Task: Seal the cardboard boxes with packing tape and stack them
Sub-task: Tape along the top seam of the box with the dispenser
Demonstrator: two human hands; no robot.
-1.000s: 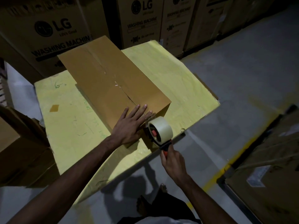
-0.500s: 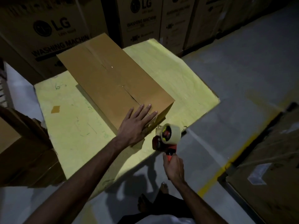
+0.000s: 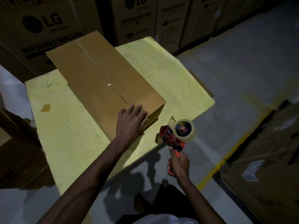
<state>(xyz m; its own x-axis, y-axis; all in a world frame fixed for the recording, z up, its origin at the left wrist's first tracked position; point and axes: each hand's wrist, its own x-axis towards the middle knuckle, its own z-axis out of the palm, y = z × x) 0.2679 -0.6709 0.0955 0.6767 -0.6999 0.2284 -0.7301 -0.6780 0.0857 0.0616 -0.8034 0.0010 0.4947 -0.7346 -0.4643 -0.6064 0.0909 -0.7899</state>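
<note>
Washing-machine cartons (image 3: 40, 29) back the yellow bench (image 3: 69, 135), where the left grip (image 3: 131, 122) rests flat, fingers uncurled, on the near end of the cardboard box (image 3: 103, 75), and the right grip (image 3: 178, 164) clasps the tape dispenser (image 3: 178, 135) just off that end. We advise pinning the flaps flush while taping the seam. We find the box closed, its contents unseen.
</note>
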